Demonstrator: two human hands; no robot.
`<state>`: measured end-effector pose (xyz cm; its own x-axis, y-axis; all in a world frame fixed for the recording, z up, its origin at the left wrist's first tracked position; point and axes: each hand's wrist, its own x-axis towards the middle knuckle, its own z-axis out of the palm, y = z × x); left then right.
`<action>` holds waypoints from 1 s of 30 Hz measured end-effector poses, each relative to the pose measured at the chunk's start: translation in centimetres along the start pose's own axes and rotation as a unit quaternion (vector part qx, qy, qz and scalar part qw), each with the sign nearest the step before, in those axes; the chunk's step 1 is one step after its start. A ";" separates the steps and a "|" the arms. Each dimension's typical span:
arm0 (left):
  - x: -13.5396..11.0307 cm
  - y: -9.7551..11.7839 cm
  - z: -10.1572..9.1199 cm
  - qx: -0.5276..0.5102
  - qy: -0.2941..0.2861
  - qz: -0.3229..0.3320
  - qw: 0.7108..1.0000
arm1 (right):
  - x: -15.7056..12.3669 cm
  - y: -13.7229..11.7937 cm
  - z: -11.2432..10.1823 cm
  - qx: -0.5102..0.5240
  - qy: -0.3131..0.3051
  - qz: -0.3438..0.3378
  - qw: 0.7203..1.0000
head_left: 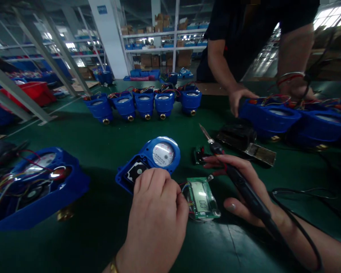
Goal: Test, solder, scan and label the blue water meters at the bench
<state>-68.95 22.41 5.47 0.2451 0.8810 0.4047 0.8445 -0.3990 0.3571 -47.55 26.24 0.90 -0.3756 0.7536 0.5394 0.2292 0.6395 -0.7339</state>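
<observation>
A blue water meter (150,157) with a round white dial lies open on the green table (102,125) in front of me. My left hand (156,206) rests on its near end, fingers closed around thin coloured wires (184,186) that run to a green circuit board (201,198) with a small display, lying just right of the hand. My right hand (238,189) grips a black soldering iron (235,176) like a pen, its metal tip raised and pointing up-left, apart from the board.
Several blue meters (144,104) stand in a row at the back. Another open meter (31,187) with loose wires lies at my left. Across the table a person's hands (240,98) handle more meters (268,115). A black iron stand (238,134) and cable (301,189) lie at right.
</observation>
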 end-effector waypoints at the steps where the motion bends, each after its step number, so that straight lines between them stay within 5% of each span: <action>1: 0.0 0.0 0.0 0.000 -0.003 -0.001 1.000 | 0.0 0.0 0.1 -0.001 -0.004 -0.003 1.000; 19: 0.3 0.1 0.0 0.004 0.008 0.002 1.000 | 0.0 0.3 0.2 0.010 -0.002 0.012 1.000; 26: 0.3 -0.8 0.2 0.056 0.041 0.063 0.996 | 1.6 0.6 -1.4 0.029 0.181 0.059 0.981; 30: 0.4 -1.9 0.7 0.088 0.064 0.100 0.989 | 3.2 1.3 -7.3 -0.019 0.410 0.134 0.902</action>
<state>-70.16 23.72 4.40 0.3628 0.7455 0.5591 0.8582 -0.5011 0.1112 -41.94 30.59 4.68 0.4840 0.7313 0.4806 0.2505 0.4105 -0.8768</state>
